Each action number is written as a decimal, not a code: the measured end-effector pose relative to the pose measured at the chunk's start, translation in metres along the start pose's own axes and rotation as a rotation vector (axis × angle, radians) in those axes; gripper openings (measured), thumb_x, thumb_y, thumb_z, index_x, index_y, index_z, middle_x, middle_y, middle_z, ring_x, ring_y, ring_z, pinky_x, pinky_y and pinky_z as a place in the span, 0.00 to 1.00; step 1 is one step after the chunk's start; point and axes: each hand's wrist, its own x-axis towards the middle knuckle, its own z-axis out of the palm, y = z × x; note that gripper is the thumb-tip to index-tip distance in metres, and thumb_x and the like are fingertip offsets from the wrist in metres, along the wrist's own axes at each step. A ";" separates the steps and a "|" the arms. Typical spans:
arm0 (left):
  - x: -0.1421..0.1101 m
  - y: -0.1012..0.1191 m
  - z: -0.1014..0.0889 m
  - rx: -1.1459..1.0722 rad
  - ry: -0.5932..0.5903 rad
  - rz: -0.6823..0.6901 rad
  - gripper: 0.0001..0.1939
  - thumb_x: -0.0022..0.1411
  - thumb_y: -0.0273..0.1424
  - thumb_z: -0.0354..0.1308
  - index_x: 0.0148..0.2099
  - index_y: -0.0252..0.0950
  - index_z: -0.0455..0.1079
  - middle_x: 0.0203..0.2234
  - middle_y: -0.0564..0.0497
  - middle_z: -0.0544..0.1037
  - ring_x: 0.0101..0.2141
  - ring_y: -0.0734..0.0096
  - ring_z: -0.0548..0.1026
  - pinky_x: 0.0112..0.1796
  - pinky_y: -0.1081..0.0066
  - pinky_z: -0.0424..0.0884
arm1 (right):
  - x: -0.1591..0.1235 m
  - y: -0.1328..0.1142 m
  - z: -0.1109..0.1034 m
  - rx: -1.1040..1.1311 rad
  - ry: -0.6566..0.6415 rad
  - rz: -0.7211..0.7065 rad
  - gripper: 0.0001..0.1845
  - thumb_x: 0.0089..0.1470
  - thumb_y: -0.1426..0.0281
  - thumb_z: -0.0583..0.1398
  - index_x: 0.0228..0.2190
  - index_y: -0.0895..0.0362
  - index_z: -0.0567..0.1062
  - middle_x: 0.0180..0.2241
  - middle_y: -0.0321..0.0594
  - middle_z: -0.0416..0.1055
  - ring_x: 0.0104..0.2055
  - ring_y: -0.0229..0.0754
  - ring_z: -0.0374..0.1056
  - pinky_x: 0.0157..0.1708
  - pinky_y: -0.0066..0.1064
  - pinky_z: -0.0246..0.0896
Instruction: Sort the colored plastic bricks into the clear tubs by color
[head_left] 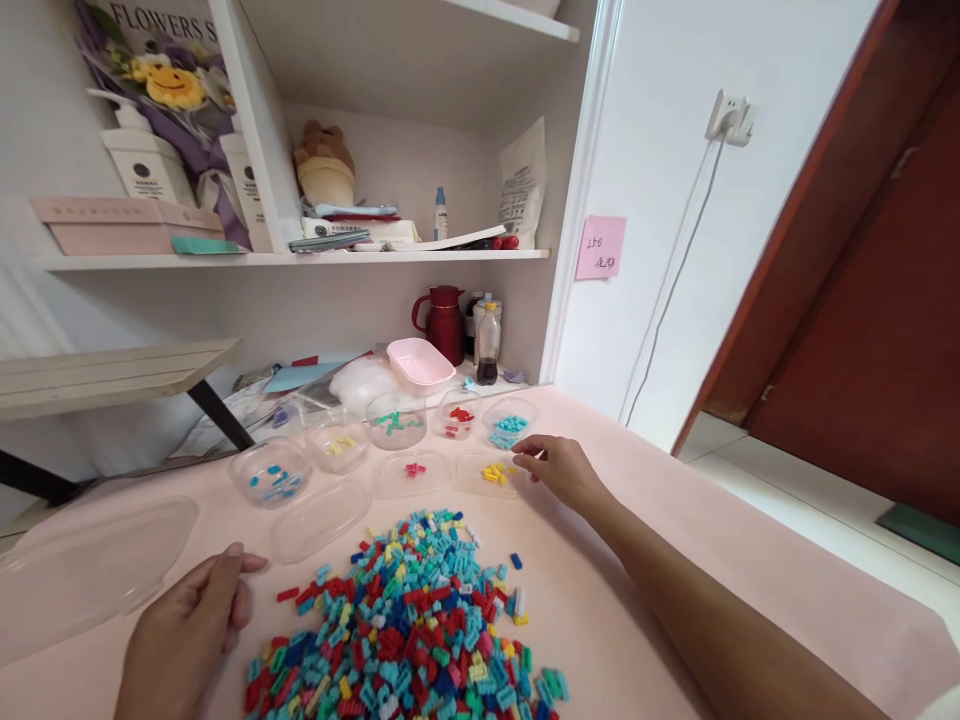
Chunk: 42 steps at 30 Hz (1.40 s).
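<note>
A large heap of small mixed toy building bricks lies on the pink-covered table in front of me. My left hand rests left of the heap, its index finger stretched out and the others loosely curled, with no brick showing in it. My right hand hovers at the right end of a clear lid with yellow bricks, just in front of a clear bowl of light blue bricks. Its thumb and fingers are bent and slightly apart; I see no brick between them.
Clear containers hold red bricks, green bricks, pale yellow bricks and blue bricks. Pink bricks lie on another lid. Behind are a pink basin, a red jug and a bottle.
</note>
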 end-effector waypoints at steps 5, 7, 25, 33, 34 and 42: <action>0.001 -0.002 0.000 -0.068 -0.061 -0.083 0.22 0.54 0.52 0.52 0.34 0.37 0.71 0.12 0.60 0.63 0.15 0.77 0.56 0.19 0.76 0.54 | -0.006 -0.009 -0.009 0.137 0.033 0.020 0.14 0.53 0.60 0.57 0.29 0.55 0.78 0.26 0.36 0.75 0.21 0.37 0.69 0.22 0.27 0.59; 0.001 -0.002 -0.001 -0.076 -0.053 -0.086 0.22 0.54 0.51 0.53 0.34 0.37 0.71 0.12 0.60 0.63 0.16 0.77 0.56 0.19 0.76 0.54 | -0.009 -0.015 -0.013 0.187 0.035 0.019 0.15 0.53 0.59 0.57 0.29 0.56 0.77 0.25 0.36 0.73 0.21 0.36 0.68 0.20 0.26 0.58; -0.005 0.007 0.000 -0.059 -0.039 -0.046 0.22 0.53 0.52 0.53 0.31 0.36 0.71 0.12 0.60 0.63 0.15 0.76 0.56 0.19 0.74 0.54 | -0.036 -0.047 -0.001 -0.034 -0.557 -0.490 0.12 0.52 0.71 0.60 0.39 0.53 0.79 0.32 0.39 0.74 0.32 0.39 0.68 0.32 0.28 0.61; 0.000 -0.004 -0.001 -0.083 -0.064 -0.070 0.23 0.54 0.52 0.54 0.35 0.36 0.71 0.12 0.60 0.63 0.16 0.76 0.57 0.20 0.74 0.54 | -0.038 -0.043 0.013 -0.197 -0.584 -0.437 0.17 0.49 0.66 0.64 0.43 0.51 0.77 0.31 0.37 0.74 0.31 0.39 0.67 0.30 0.28 0.58; 0.001 -0.005 -0.001 -0.090 -0.067 -0.073 0.23 0.54 0.52 0.54 0.35 0.36 0.71 0.12 0.60 0.63 0.16 0.76 0.57 0.20 0.74 0.54 | -0.038 -0.043 0.015 -0.209 -0.578 -0.448 0.17 0.49 0.66 0.64 0.43 0.51 0.77 0.31 0.37 0.73 0.31 0.39 0.66 0.30 0.28 0.58; 0.000 -0.003 -0.001 -0.062 -0.055 -0.068 0.23 0.54 0.53 0.53 0.33 0.37 0.72 0.12 0.59 0.64 0.16 0.75 0.57 0.20 0.74 0.54 | -0.038 -0.042 0.011 -0.103 -0.594 -0.472 0.15 0.49 0.66 0.64 0.42 0.51 0.78 0.34 0.39 0.73 0.32 0.39 0.67 0.31 0.28 0.60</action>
